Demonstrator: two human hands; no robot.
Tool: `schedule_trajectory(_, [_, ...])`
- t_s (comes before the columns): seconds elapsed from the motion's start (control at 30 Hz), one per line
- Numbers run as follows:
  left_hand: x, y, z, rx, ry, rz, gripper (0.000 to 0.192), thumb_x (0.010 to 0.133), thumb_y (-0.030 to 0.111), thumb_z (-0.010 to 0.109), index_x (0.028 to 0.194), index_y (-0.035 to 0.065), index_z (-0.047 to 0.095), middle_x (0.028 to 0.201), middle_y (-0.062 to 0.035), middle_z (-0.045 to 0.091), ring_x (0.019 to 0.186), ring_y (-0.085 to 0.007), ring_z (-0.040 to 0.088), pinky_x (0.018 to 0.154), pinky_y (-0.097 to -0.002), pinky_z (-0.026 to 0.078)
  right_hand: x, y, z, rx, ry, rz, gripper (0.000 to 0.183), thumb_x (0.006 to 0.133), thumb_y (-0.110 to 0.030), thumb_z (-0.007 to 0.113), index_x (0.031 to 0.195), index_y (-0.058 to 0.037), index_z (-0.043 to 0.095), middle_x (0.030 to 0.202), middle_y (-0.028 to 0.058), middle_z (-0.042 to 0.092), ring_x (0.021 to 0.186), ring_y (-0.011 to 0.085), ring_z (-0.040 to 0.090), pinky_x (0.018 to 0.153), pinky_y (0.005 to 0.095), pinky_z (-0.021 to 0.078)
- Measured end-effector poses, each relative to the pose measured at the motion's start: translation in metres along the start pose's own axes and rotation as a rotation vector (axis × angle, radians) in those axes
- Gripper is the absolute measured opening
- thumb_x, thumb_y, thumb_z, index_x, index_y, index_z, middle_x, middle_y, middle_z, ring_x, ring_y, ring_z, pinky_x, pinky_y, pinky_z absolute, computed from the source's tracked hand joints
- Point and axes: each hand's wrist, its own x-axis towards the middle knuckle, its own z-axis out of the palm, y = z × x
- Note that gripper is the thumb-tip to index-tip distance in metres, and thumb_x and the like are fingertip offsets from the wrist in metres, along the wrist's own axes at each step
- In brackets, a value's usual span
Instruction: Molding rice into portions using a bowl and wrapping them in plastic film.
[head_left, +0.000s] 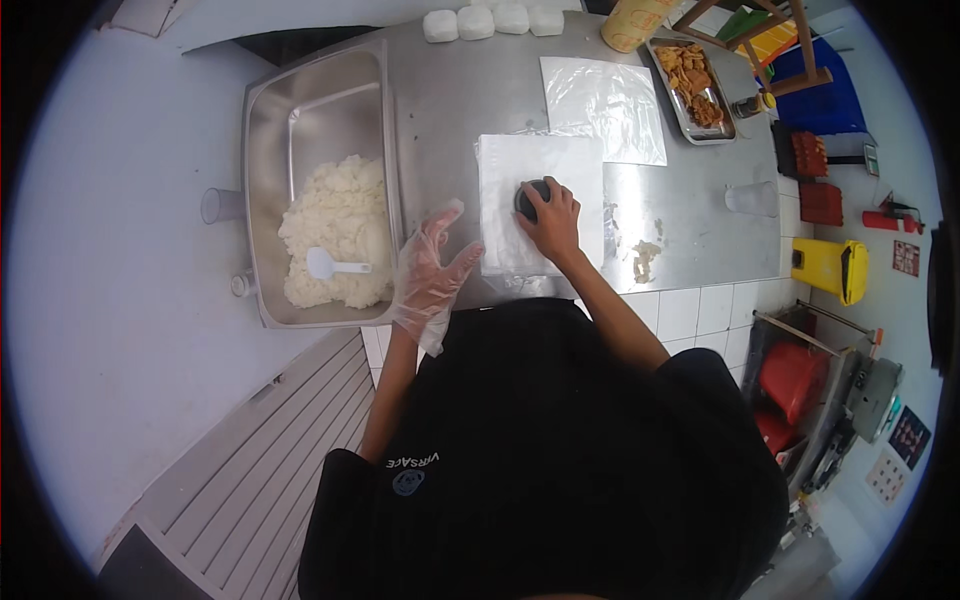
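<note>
My right hand (555, 225) is bare and grips a round black mould or cup (534, 201), which rests on a stack of white wrapping sheets (510, 247). The inside of the black piece cannot be made out. My left hand (435, 270) wears a clear plastic glove, its fingers apart with nothing in them. It hovers by the right rim of a deep steel pan (322, 112). A mound of cooked white rice (337, 195) fills the near part of that pan, and a white plastic scoop (322, 264) lies on the rice.
Shiny clear wrappers (607, 105) lie beyond the stack. Wrapped white parcels (474, 24) line the table's far edge. A steel tray of fried food (686, 82), a spice bottle (754, 105) and a clear cup (750, 199) stand right. Scraps (645, 259) litter the steel table (697, 255).
</note>
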Motion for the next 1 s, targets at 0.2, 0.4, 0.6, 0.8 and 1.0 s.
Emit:
schedule_trajectory(0.2, [-0.002, -0.095, 0.060, 0.348, 0.035, -0.300, 0.066, 0.083, 0.040, 0.076, 0.129, -0.0015, 0.053, 0.120, -0.0193, 0.062, 0.111, -0.0291, 0.061, 0.094, -0.0384, 0.049, -0.002, 0.048, -0.051, 0.093, 0.243, 0.248, 0.061, 0.079, -0.034, 0.076, 0.134, -0.0193, 0.056, 0.140, 0.0258, 0.044, 0.126, 0.0417, 0.044, 0.099, 0.0562, 0.0366])
schedule_trajectory(0.4, [0.015, -0.141, 0.094, 0.392, 0.011, -0.501, 0.056, 0.080, 0.037, 0.078, 0.115, -0.0019, 0.058, 0.105, -0.0168, 0.066, 0.087, -0.0255, 0.066, 0.076, -0.0364, 0.052, -0.033, 0.121, -0.048, -0.085, 0.179, 0.291, 0.058, 0.080, -0.029, 0.075, 0.133, -0.0144, 0.056, 0.145, 0.0239, 0.039, 0.132, 0.0424, 0.039, 0.102, 0.0582, 0.0342])
schedule_trajectory(0.6, [0.018, -0.167, 0.093, -0.341, 0.029, -0.758, 0.033, 0.088, 0.027, 0.073, 0.107, 0.0055, 0.059, 0.098, -0.0064, 0.065, 0.080, -0.0172, 0.063, 0.069, -0.0332, 0.052, -0.078, 0.086, -0.049, 0.228, -0.214, -0.170, 0.048, 0.082, -0.022, 0.074, 0.126, -0.0103, 0.059, 0.132, 0.0150, 0.052, 0.124, 0.0324, 0.048, 0.100, 0.0481, 0.0386])
schedule_trajectory(0.8, [0.022, -0.144, 0.093, -0.569, 0.112, -0.891, 0.034, 0.090, 0.025, 0.072, 0.113, 0.0062, 0.054, 0.099, -0.0048, 0.064, 0.084, -0.0158, 0.063, 0.067, -0.0306, 0.053, -0.073, 0.101, -0.047, 0.261, -0.320, -0.297, 0.018, 0.089, -0.006, 0.056, 0.101, -0.0061, 0.068, 0.102, 0.0119, 0.067, 0.097, 0.0320, 0.063, 0.081, 0.0443, 0.0486])
schedule_trajectory(1.0, [0.018, -0.155, 0.090, -0.493, 0.114, -0.808, 0.043, 0.087, 0.030, 0.075, 0.115, 0.0050, 0.054, 0.104, -0.0060, 0.063, 0.086, -0.0175, 0.062, 0.071, -0.0323, 0.053, -0.045, 0.097, -0.052, 0.308, -0.476, -0.218, 0.007, 0.085, -0.005, 0.060, 0.085, -0.0025, 0.066, 0.091, 0.0171, 0.065, 0.085, 0.0375, 0.063, 0.075, 0.0443, 0.0508])
